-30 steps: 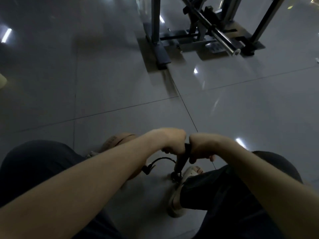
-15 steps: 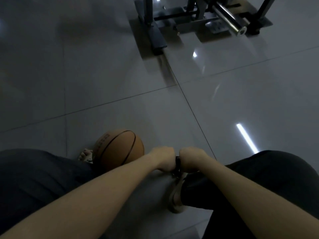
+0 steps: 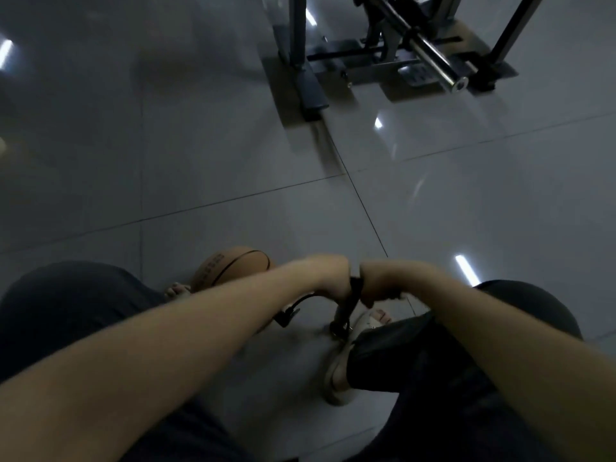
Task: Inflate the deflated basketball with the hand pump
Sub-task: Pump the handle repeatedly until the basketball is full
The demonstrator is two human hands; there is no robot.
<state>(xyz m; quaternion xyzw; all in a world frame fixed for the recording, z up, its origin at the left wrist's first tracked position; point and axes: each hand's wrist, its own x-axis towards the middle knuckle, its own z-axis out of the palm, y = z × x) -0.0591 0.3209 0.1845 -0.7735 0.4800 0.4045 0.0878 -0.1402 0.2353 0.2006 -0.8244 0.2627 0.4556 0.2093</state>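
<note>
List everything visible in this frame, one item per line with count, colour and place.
Basketball: 1, orange-brown, on floor behind left forearm.
Pump: 1, black, upright between the hands, base by right foot.
Hose: 1, black, curving from pump toward ball.
Gym frame: 1, dark metal with steel bar, top right.
Floor: grey glossy tiles.
Sandals: pale; right one clear, left barely visible.
Left hand: on pump handle.
Right hand: on pump handle.

Dimly lit indoor gym or workout room, indicated by the glossy grey tiled floor point(image 3: 206, 155), a steel exercise-machine frame point(image 3: 300, 55) with a chrome bar point(image 3: 430, 60) at the top, and a basketball point(image 3: 230, 266) on the floor.
</note>
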